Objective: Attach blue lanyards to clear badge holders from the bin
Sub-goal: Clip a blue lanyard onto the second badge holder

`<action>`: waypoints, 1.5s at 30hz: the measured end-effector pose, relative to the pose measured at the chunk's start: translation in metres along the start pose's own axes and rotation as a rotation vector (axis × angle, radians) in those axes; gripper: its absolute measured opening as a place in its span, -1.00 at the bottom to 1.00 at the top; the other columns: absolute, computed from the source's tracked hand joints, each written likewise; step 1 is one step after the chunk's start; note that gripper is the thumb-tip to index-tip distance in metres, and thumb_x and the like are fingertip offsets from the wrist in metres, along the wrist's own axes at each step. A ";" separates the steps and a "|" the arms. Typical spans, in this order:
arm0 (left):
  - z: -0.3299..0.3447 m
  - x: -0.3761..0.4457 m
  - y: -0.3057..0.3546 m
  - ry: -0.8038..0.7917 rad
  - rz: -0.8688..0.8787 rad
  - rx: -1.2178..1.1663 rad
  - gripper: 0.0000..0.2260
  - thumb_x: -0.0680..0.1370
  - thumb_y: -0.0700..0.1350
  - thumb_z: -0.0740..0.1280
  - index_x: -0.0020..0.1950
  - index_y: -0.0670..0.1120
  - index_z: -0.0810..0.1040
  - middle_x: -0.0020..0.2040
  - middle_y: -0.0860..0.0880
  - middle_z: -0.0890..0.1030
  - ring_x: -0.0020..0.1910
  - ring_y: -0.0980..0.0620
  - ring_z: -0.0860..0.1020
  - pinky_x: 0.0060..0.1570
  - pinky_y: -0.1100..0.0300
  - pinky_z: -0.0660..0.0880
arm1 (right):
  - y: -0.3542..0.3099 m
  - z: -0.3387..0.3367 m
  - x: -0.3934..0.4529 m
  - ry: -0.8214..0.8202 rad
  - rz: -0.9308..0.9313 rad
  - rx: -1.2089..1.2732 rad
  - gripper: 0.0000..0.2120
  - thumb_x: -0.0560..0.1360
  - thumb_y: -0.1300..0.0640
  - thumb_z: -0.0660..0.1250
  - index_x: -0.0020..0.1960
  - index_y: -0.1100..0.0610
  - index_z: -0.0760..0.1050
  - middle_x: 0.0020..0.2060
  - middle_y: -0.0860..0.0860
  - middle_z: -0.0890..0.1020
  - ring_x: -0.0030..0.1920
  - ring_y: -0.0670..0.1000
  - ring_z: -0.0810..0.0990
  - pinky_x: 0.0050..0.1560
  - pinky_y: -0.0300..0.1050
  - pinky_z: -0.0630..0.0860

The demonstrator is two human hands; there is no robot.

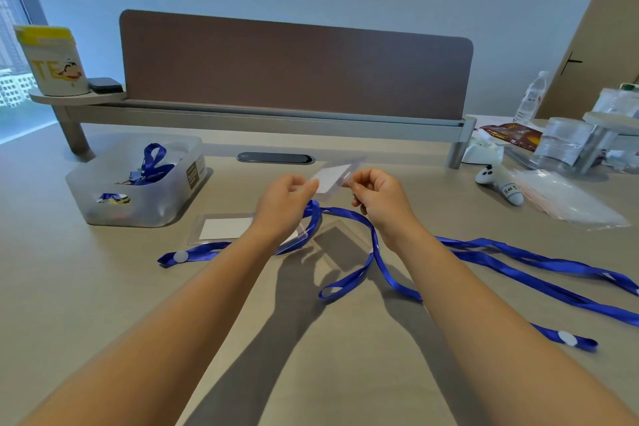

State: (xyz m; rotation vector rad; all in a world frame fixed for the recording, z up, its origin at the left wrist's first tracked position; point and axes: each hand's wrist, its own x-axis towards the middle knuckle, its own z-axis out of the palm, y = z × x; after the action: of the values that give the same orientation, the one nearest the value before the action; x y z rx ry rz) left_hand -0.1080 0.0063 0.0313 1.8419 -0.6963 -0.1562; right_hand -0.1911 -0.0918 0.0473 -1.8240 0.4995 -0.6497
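Note:
A clear badge holder with a white card inside is held above the desk. My left hand pinches its left edge. My right hand pinches its right end together with what looks like the clip of a blue lanyard; the clip is mostly hidden by my fingers. That ribbon loops down onto the desk under my forearms. A second badge holder lies flat on the desk below my left hand, with a lanyard end beside it. The translucent bin at the left holds more blue lanyards.
More blue lanyard ribbon trails across the desk to the right. A white game controller and clear plastic bags lie at the right, with jars and a water bottle behind. A brown divider panel runs along the desk's back.

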 end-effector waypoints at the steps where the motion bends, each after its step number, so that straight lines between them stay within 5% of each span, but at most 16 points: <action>1: -0.002 0.001 -0.004 -0.015 -0.096 0.005 -0.65 0.53 0.02 0.15 0.20 -0.18 0.35 0.15 -0.14 0.47 0.04 -0.04 0.43 -0.06 0.15 0.44 | -0.001 0.000 -0.001 0.000 0.003 -0.005 -0.84 0.55 0.26 0.15 0.03 0.26 0.48 -0.32 -0.09 0.48 -0.34 -0.14 0.39 -0.45 -0.47 0.42; 3: -0.005 0.000 -0.008 -0.111 -0.297 -0.058 -0.53 0.50 0.08 0.19 0.28 -0.18 0.24 0.21 -0.18 0.41 0.10 -0.11 0.44 0.03 0.01 0.45 | -0.002 0.001 -0.003 -0.005 0.007 -0.013 -0.81 0.55 0.27 0.14 0.07 0.29 0.48 -0.33 -0.11 0.47 -0.35 -0.14 0.39 -0.41 -0.43 0.41; 7: -0.007 -0.006 -0.001 -0.194 -0.452 -0.438 -0.42 0.46 -0.04 0.31 0.36 -0.14 0.09 0.12 -0.22 0.45 -0.16 -0.07 0.55 -0.27 0.12 0.54 | -0.003 0.002 -0.008 -0.055 0.032 -0.031 -0.81 0.56 0.30 0.12 0.04 0.29 0.49 -0.27 -0.05 0.52 -0.36 -0.17 0.39 -0.39 -0.38 0.39; 10: -0.007 -0.003 0.001 -0.075 -0.416 -0.567 -0.42 0.44 -0.23 0.33 0.35 -0.08 0.08 0.17 -0.26 0.44 -0.17 -0.06 0.55 -0.27 0.16 0.54 | -0.003 0.002 -0.009 -0.081 0.077 -0.048 -0.84 0.55 0.31 0.14 -0.13 0.17 0.46 -0.08 0.06 0.56 -0.35 -0.16 0.40 -0.35 -0.34 0.36; 13: -0.008 0.000 0.003 0.020 -0.344 -0.561 -0.43 0.41 -0.34 0.33 0.32 -0.06 0.16 0.25 -0.29 0.41 -0.01 -0.15 0.55 -0.21 0.12 0.56 | -0.002 0.001 -0.010 -0.103 0.119 -0.073 -0.85 0.55 0.29 0.16 0.04 0.26 0.47 -0.07 0.09 0.55 -0.34 -0.11 0.40 -0.33 -0.32 0.36; 16: -0.010 0.003 0.007 0.058 -0.259 -0.481 -0.51 0.42 -0.36 0.30 0.29 -0.11 0.24 0.24 -0.28 0.42 -0.01 -0.13 0.52 -0.01 0.05 0.54 | -0.003 0.000 -0.008 -0.132 0.138 -0.108 -0.92 0.52 0.24 0.21 -0.01 0.20 0.45 -0.12 0.07 0.53 -0.31 -0.10 0.43 -0.28 -0.28 0.41; 21: -0.013 0.014 0.010 0.150 -0.192 -0.431 -0.73 0.46 -0.33 0.27 0.15 -0.22 0.42 0.02 -0.20 0.47 0.01 -0.16 0.50 0.07 0.07 0.50 | -0.001 0.002 0.000 -0.008 0.077 -0.282 -0.72 0.51 0.26 0.23 0.23 0.23 0.39 0.00 0.01 0.44 0.02 -0.04 0.42 0.03 -0.18 0.40; 23: -0.013 0.022 0.013 0.204 -0.152 -0.402 -0.72 0.46 -0.31 0.28 0.16 -0.23 0.42 -0.04 -0.17 0.45 0.00 -0.15 0.50 0.10 0.06 0.51 | -0.002 0.002 0.003 0.030 0.056 -0.258 -0.77 0.53 0.29 0.16 0.16 0.26 0.45 -0.01 0.07 0.50 -0.04 -0.03 0.46 0.00 -0.19 0.44; 26: -0.013 0.033 0.019 0.266 -0.079 -0.340 -0.70 0.46 -0.28 0.30 0.18 -0.22 0.41 0.04 -0.23 0.48 0.02 -0.13 0.50 0.03 0.11 0.52 | -0.005 0.013 0.008 -0.128 0.181 -0.113 -0.72 0.53 0.38 0.06 0.11 0.34 0.50 -0.10 0.17 0.58 -0.20 -0.01 0.56 -0.15 -0.25 0.50; 28: -0.011 0.041 0.022 0.292 -0.034 -0.306 -0.69 0.45 -0.25 0.30 0.18 -0.20 0.40 0.13 -0.24 0.49 0.06 -0.14 0.50 0.00 0.11 0.53 | -0.003 0.027 0.010 -0.261 0.301 0.009 -0.65 0.52 0.43 0.04 0.23 0.31 0.45 0.08 0.19 0.60 0.04 0.11 0.60 -0.05 -0.19 0.52; 32: -0.011 0.055 0.026 0.330 0.002 -0.304 -0.67 0.46 -0.23 0.30 0.21 -0.19 0.37 0.14 -0.21 0.47 -0.01 -0.04 0.48 -0.03 0.14 0.54 | 0.009 0.052 0.023 -0.380 0.371 0.181 -0.41 0.53 0.43 0.07 0.49 0.10 0.05 0.47 0.08 0.25 0.39 0.11 0.34 0.30 -0.03 0.38; 35: -0.012 0.068 0.022 0.349 -0.032 -0.326 -0.66 0.46 -0.24 0.30 0.22 -0.20 0.36 0.10 -0.19 0.46 0.00 -0.05 0.49 0.01 0.11 0.54 | 0.019 0.052 0.040 -0.250 0.399 0.324 -0.33 0.53 0.42 0.07 0.51 0.03 -0.11 0.52 0.04 0.09 0.45 0.12 0.22 0.35 0.01 0.33; 40: 0.002 0.090 0.017 0.358 -0.099 -0.350 -0.65 0.47 -0.25 0.29 0.23 -0.19 0.34 0.02 -0.10 0.41 -0.03 -0.05 0.49 0.02 0.15 0.53 | 0.024 0.008 0.071 0.057 0.328 0.312 -0.34 0.52 0.39 0.08 0.51 0.03 -0.07 0.49 0.03 0.18 0.40 0.08 0.29 0.32 0.06 0.32; 43: 0.028 0.101 0.026 0.325 -0.105 -0.378 -0.65 0.47 -0.25 0.28 0.24 -0.19 0.33 0.00 -0.11 0.41 -0.07 -0.03 0.50 -0.03 0.19 0.53 | 0.020 -0.035 0.086 0.146 0.321 0.337 -0.46 0.52 0.35 0.09 0.47 0.14 0.09 0.37 0.11 0.33 0.28 0.07 0.38 0.33 0.04 0.32; 45: 0.051 0.111 0.038 0.295 -0.106 -0.410 -0.65 0.48 -0.25 0.28 0.24 -0.18 0.33 0.03 -0.12 0.42 -0.11 -0.01 0.51 -0.13 0.25 0.53 | 0.016 -0.067 0.095 0.203 0.326 0.295 -0.67 0.52 0.28 0.13 0.27 0.15 0.32 0.15 0.18 0.42 0.11 0.07 0.45 0.22 0.03 0.38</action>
State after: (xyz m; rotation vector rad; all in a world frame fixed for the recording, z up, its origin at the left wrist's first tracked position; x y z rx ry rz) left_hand -0.0538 -0.1027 0.0706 1.4667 -0.3308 -0.0852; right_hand -0.1622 -0.2035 0.0685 -1.3682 0.7746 -0.6473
